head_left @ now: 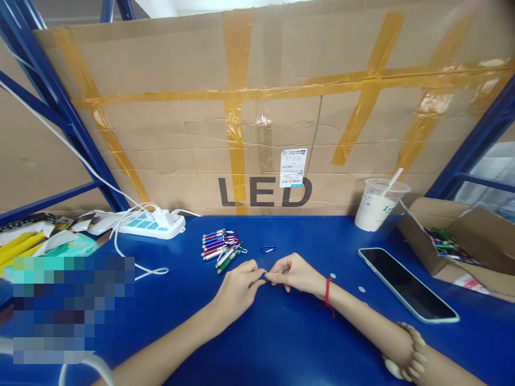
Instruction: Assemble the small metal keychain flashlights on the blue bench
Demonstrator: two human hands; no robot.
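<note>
The single view looks from the person's head, forward and down over the forearms [177, 340], with the left hand [237, 289] and right hand [298, 273] meeting near its middle. It sits close above the table [257, 348], yet wide enough to reach the carton [161, 139] beyond the grip, a power strip [151, 228] left of it and a box [422, 252] right.

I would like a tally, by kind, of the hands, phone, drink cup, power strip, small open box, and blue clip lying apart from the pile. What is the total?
Hands: 2 (left hand, right hand)
Phone: 1
Drink cup: 1
Power strip: 1
Small open box: 1
Blue clip lying apart: 1
Total: 7
</note>
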